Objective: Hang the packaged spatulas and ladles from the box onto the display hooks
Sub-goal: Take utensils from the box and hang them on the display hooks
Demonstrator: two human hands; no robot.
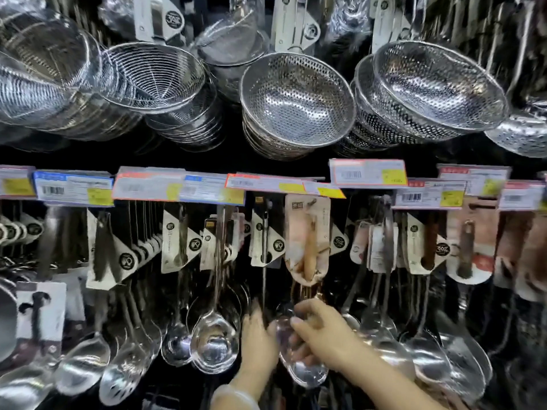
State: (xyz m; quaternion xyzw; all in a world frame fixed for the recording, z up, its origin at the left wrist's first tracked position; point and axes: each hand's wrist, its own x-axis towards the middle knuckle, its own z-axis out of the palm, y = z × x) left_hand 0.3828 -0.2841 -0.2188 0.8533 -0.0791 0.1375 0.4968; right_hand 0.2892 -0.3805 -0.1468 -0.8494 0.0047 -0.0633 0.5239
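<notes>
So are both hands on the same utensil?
Yes, the left hand and right hand both hold the clear-wrapped spoon hanging under the pink card.

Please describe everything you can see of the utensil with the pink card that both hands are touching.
The utensil with the pink card hangs upright from the display row, under the price tags. Its handle looks wooden, set against the pale pink card. Its shiny metal head, seemingly in clear film, lies between the left hand and the right hand, whose fingers curl on it. Motion blur hides finer detail.
</notes>
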